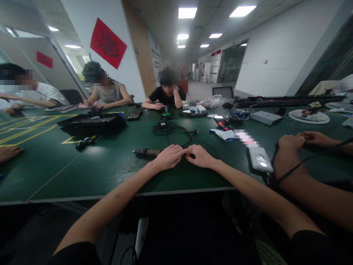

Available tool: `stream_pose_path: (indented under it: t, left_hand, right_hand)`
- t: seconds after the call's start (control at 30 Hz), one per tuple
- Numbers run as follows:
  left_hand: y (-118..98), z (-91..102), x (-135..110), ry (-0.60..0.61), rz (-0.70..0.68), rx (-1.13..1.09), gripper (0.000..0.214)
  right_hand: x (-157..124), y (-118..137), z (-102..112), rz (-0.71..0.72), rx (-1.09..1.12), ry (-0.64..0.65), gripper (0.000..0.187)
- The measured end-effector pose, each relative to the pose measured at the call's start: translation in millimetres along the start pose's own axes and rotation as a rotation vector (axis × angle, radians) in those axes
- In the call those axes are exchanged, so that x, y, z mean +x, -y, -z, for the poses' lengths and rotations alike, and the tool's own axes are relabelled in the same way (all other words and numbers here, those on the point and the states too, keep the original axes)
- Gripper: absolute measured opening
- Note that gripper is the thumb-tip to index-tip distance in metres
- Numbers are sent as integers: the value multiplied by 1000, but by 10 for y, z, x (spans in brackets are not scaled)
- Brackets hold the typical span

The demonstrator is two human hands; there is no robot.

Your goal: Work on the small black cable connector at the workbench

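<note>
A corded electric screwdriver (147, 152) lies across the green table in front of me, its metal tip pointing left. My left hand (171, 156) is wrapped over the rear of its body, fingers closed. Close beside it, my right hand (200, 156) has its fingers curled and pinched at the tail end, where the cord seems to come out. The fingertips of both hands nearly meet, and the palms hide most of the tail. Beyond my hands lies a loosely coiled black cable (176, 129) with a plug (195, 131).
A black tray (92, 123) stands at left, with a small black object (85, 142) before it. At right are a white power bank-like device (260, 159), a blue-white packet (224, 134) and a fan part (309, 116). A neighbour's hands (292, 141) rest at right; several people sit opposite.
</note>
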State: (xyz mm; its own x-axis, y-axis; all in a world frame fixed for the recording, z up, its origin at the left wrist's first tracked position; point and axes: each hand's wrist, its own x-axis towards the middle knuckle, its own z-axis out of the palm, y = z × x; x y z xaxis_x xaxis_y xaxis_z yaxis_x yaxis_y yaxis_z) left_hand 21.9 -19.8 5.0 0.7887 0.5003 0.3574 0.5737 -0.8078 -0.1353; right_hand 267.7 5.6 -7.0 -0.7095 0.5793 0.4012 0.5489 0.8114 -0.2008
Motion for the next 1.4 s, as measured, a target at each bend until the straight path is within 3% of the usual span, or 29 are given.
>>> stream_pose_path:
  t: [1.4]
  left_hand:
    - [3,2,16,0,26,7,61]
  right_hand:
    - [-1,17,0,-3,6,-12,12]
